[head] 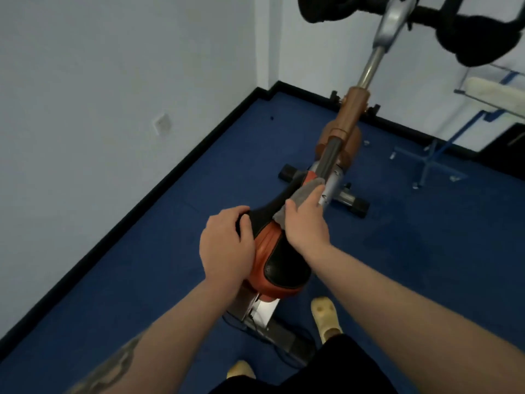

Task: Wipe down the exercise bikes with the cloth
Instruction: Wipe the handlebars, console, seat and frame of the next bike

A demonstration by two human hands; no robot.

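Observation:
An exercise bike (350,118) stands below me, with an orange and black saddle (279,264) nearest and black handlebars (466,38) at the top. My left hand (225,245) grips the saddle's left side, fingers curled over its edge. My right hand (305,223) presses a grey cloth (302,194) onto the narrow front of the saddle. The fingers lie over the cloth with the thumb beside it, and most of the cloth is hidden under the hand.
Blue carpet (426,251) covers the floor. A white wall (99,109) with a socket runs along the left, with black skirting. A blue metal frame (431,163) with a pale pad stands at the right. My feet in yellow shoes (325,317) are beside the bike's rear base.

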